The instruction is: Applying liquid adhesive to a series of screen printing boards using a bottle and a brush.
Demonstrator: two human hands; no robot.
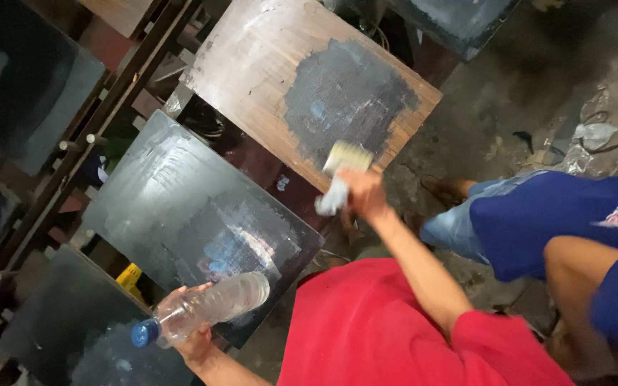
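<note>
My right hand (pixel 363 194) grips a wide paintbrush (pixel 345 159) by its pale handle. The light bristles rest at the lower edge of a dark grey painted patch (pixel 345 96) on a brown wooden board (pixel 252 64). My left hand (pixel 196 344) holds a clear plastic bottle (pixel 212 306) with a blue cap, lying sideways with the cap pointing left. It hovers over the lower corner of a dark-coated board (pixel 166 186) that shows pale streaks.
More dark-painted boards (pixel 30 86) lie on a metal rack (pixel 109 107) to the left and at the bottom left (pixel 73 322). A person in a blue shirt (pixel 559 214) and jeans crouches close on the right. Scraps of litter (pixel 595 132) lie on the concrete floor.
</note>
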